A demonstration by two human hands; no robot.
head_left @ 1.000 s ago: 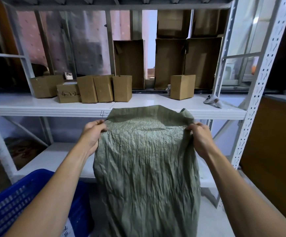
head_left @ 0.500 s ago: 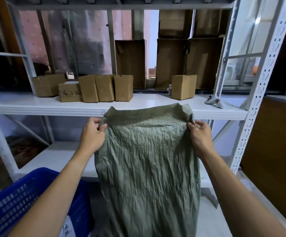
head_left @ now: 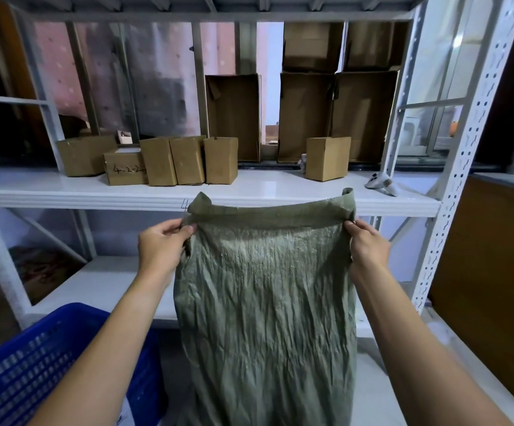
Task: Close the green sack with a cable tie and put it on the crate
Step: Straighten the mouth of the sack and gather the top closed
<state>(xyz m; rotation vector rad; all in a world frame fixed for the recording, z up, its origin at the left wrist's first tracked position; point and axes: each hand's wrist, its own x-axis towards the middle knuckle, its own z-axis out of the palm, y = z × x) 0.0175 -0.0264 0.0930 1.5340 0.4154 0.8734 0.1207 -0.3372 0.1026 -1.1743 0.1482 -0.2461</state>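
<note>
I see the crumpled green woven plastic sack point(head_left: 265, 302) hanging between my two hands, raised in front of the white metal shelving rack point(head_left: 96, 192). My left hand point(head_left: 160, 244) pinches the sack's top left corner, thumb and fingers curled onto the fabric just below the rim. My right hand point(head_left: 368, 244) grasps the top right corner in the same manner. The rim lies folded over as a darker band, pulled fairly taut from one hand to the other, and each corner pokes up just above the fingers. From there the sack drops straight down between my forearms and runs out of the bottom of the view.

The blue perforated plastic crate point(head_left: 19, 364) sits at the lower left, under my left forearm and near the sack's lower left edge; I cannot tell whether they touch. Behind the sack, small brown cardboard boxes point(head_left: 188, 161) stand in a row on the shelf. A white handheld device point(head_left: 380, 182) lies at the shelf's right end.
</note>
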